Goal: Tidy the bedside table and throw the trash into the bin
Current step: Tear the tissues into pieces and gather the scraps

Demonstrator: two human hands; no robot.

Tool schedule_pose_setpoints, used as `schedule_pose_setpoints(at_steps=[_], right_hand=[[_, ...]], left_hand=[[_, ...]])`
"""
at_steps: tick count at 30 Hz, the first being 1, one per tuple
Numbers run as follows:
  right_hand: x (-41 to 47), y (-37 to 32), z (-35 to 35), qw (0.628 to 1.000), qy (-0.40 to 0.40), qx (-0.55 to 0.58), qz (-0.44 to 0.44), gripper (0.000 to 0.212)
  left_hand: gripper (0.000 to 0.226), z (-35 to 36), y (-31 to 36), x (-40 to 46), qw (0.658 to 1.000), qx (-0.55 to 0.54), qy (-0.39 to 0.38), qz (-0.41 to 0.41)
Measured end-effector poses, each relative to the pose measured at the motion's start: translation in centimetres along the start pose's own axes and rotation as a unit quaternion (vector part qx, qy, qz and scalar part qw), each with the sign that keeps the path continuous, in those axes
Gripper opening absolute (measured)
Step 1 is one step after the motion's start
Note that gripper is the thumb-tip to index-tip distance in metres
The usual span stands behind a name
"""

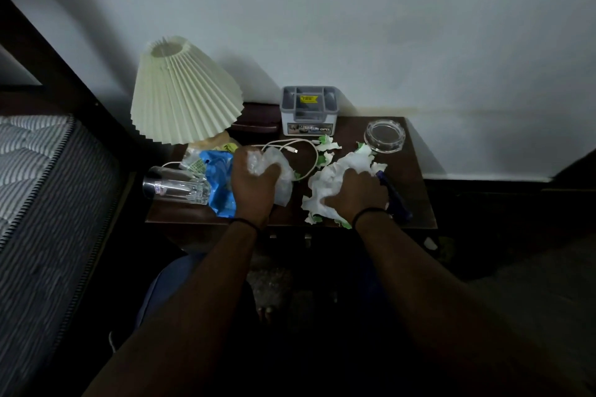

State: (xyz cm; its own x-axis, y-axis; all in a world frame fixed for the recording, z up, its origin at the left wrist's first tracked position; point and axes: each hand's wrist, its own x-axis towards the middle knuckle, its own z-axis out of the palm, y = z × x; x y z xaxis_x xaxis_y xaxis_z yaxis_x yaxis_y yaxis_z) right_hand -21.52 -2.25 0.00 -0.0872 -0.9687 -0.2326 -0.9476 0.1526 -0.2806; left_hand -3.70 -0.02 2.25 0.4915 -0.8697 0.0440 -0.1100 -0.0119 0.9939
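On the dark wooden bedside table [416, 196], my left hand [254, 184] is shut on a crumpled clear plastic wrapper [283, 177]. My right hand [354, 195] presses down on and grips a crumpled white paper with green edges [325, 184]. More torn white-and-green scraps [329, 143] lie behind it. A blue plastic wrapper [219, 180] sits left of my left hand, next to a clear drinking glass [177, 187] lying on its side. A white cable [300, 151] curls between my hands. A dark blue object [396, 200] lies under my right wrist.
A pleated cream lamp [185, 90] stands at the back left. A grey box with a divided top [308, 109] sits against the wall, and a glass ashtray [383, 135] at the back right. A mattress [38, 177] lies to the left. No bin is in view.
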Motion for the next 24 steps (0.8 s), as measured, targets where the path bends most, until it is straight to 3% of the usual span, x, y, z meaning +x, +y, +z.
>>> schedule_pose_setpoints(at_steps=[5, 11, 13, 19, 24], right_hand=[[0.2, -0.6, 0.6, 0.999, 0.013, -0.010, -0.034, 0.054], [0.0, -0.3, 0.0, 0.993, 0.002, -0.099, -0.062, 0.079], [0.2, -0.2, 0.5, 0.994, -0.014, -0.092, -0.053, 0.069], [1.1, -0.9, 1.0, 0.997, 0.040, -0.020, -0.067, 0.030], [1.3, -1.3, 0.9, 0.991, 0.097, -0.012, -0.094, 0.024]], left_hand=[[0.034, -0.3, -0.5, 0.2, 1.000, 0.003, -0.010, 0.001], [0.033, -0.3, -0.5, 0.5, 1.000, -0.014, -0.004, -0.006], [0.034, -0.4, -0.7, 0.6, 1.000, -0.010, 0.000, -0.009], [0.033, -0.7, -0.8, 0.6, 1.000, -0.020, -0.003, -0.020], [0.033, -0.8, -1.1, 0.5, 1.000, -0.023, -0.005, -0.013]])
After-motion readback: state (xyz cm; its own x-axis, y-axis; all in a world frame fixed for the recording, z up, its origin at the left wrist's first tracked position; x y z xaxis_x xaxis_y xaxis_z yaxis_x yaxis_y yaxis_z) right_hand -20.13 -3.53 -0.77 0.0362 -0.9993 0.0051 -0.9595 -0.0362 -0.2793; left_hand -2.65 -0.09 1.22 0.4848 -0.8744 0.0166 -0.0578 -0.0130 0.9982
